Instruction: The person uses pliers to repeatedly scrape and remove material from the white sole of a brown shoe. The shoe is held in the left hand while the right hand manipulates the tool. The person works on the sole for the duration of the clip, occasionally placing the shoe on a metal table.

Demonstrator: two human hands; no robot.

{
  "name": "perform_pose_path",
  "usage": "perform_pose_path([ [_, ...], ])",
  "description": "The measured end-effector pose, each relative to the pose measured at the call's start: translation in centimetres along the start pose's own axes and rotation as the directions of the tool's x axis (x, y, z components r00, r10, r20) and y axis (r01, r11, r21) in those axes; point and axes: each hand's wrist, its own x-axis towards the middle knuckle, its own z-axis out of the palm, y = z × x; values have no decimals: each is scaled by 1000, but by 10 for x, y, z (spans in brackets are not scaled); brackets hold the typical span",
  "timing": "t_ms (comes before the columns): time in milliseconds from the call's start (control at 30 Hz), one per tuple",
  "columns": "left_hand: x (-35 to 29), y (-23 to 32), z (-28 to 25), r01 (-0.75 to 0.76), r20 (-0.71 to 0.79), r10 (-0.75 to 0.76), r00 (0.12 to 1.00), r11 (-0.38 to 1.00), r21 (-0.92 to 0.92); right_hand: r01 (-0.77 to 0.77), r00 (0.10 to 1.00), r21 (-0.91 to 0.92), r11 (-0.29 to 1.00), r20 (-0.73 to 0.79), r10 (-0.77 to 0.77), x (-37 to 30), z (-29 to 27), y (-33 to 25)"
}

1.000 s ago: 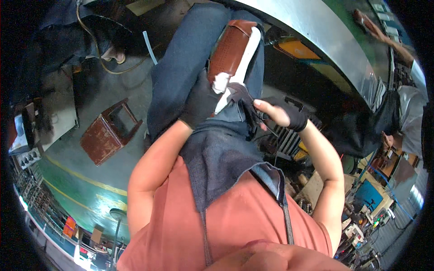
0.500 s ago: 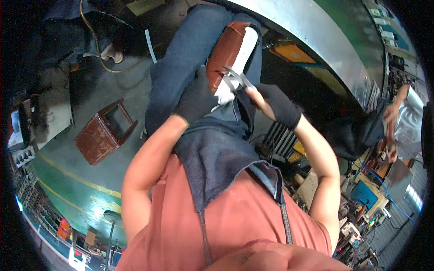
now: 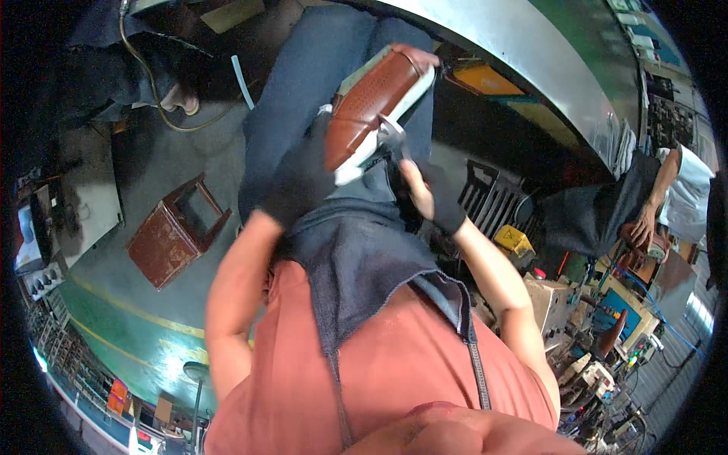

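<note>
A brown leather shoe (image 3: 375, 95) with a pale bottom edge lies tilted over my lap, its toe end towards the far right. My left hand (image 3: 299, 178), in a dark glove, grips its near end from the left side. In my right hand (image 3: 436, 193), gloved with bare fingertips, are metal pincers (image 3: 391, 135). Their head touches or nearly touches the shoe's pale edge; motion blur hides the exact contact. Dark jeans (image 3: 303, 98) and a dark apron (image 3: 371, 243) lie under the work.
A brown wooden stool (image 3: 171, 235) lies on the floor to the left. A metal-edged bench (image 3: 531, 68) curves across the far right. Another person's hand (image 3: 643, 226) works at the right, beside machines and tools. A hose (image 3: 152, 68) hangs at the far left.
The shoe has turned in my left hand, showing more of its brown perforated side and less of the white bottom. My right hand and the pincers have come slightly nearer and lower.
</note>
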Motion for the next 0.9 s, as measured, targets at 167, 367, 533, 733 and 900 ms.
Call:
perform_pose_path([
  [167, 19, 24, -113, 12, 148, -51, 988, 966, 257, 95, 972, 198, 976, -229, -48, -60, -23, 56],
  [367, 62, 12, 43, -21, -451, 121, 884, 975, 219, 69, 989, 360, 930, -146, -16, -51, -40, 31],
  [533, 49, -18, 4, -19, -245, -26, 969, 983, -180, 22, 997, 277, 961, 68, -42, -33, -59, 7],
  [733, 79, 3, 10, -1, -329, 35, 944, 995, 104, 411, 904, -188, 892, 206, -373, 20, -79, -12],
  [900, 29, -11, 42, -137, -229, 53, 972, 919, -369, 350, 899, -412, 841, 399, -178, 31, -68, -42],
])
